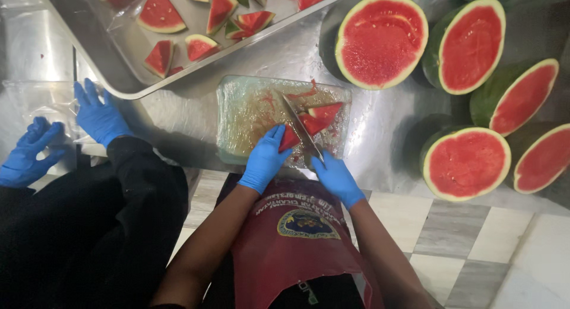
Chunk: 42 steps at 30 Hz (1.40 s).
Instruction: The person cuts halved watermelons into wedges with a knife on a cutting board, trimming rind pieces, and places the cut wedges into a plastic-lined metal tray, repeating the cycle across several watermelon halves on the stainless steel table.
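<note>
Gripping a knife (301, 127) by its handle, the right hand (336, 177), in a blue glove, is closed around it, the blade angled up and left across the cutting board (243, 116). The left hand (264, 159), also gloved blue, presses its fingers down on a small watermelon wedge (289, 138) just left of the blade, pinning it rather than lifting it. Just right of the blade lie 2 further cut wedges (319, 116), touching each other. The board is wet and smeared with red juice and lies on a steel counter (178, 116). Judged by what lies about, the cutting is partly done: a steel tray (127, 54) above and left of the board holds many finished wedges, while 5 watermelon halves (381, 40) lie uncut, flesh up, to the right. A co-worker's 2 blue-gloved hands (98, 116) rest at the counter edge at far left, by clear plastic bags (35, 101), well apart from the knife. Nothing obstructs the blade; the tray's corner stands near the board's left end but does not touch it. A red apron (297, 243) hangs below the hands.
</note>
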Motion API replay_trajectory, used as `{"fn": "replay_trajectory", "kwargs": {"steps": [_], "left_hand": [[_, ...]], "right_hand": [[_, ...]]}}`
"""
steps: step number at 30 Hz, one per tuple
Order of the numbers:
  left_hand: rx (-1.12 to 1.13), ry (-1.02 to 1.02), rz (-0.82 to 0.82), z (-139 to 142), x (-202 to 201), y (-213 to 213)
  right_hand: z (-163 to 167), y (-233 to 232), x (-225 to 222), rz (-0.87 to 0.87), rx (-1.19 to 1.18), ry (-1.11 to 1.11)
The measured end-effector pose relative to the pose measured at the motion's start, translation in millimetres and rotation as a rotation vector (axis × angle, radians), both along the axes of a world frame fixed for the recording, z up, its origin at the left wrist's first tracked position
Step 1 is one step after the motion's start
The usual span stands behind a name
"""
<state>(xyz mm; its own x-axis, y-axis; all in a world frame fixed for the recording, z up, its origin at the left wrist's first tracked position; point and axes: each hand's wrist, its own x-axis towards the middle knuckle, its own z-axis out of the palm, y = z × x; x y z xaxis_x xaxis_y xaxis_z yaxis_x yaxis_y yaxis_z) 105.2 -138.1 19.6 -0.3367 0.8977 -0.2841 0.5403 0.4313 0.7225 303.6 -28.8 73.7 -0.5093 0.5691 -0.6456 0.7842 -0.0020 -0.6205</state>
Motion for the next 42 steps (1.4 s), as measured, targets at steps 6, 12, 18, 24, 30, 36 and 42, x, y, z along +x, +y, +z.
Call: {"fn": "replay_trajectory", "kwargs": {"steps": [6, 12, 18, 24, 30, 36, 42], "left_hand": [[-0.009, 0.024, -0.015, 6.1, 4.0, 4.1], [-0.023, 0.053, -0.041, -0.3, 6.5, 1.1], [0.007, 0.076, -0.044, -0.1, 7.8, 1.4], [-0.029, 0.049, -0.014, 3.7, 9.0, 0.6], [0.008, 0.092, -0.011, 5.2, 10.6, -0.7], [-0.019, 0.082, -0.015, -2.1, 15.0, -0.9], [0.064, 0.094, 0.015, -11.9, 17.0, -3.1]], "right_hand": [[55.4, -24.2, 14.4, 0.072, 0.312, 0.051], [67.4, -32.0, 10.6, 0.120, 0.400, 0.007], [61.6, -36.8, 11.6, 0.147, 0.411, -0.014], [49.0, -41.6, 11.2, 0.165, 0.388, -0.084], [35.8, -43.2, 5.0, 0.196, 0.372, -0.163], [13.1, -40.4, 1.1, 0.198, 0.341, -0.181], [-39.5, -31.8, -23.3, 0.155, 0.235, -0.177]]}}
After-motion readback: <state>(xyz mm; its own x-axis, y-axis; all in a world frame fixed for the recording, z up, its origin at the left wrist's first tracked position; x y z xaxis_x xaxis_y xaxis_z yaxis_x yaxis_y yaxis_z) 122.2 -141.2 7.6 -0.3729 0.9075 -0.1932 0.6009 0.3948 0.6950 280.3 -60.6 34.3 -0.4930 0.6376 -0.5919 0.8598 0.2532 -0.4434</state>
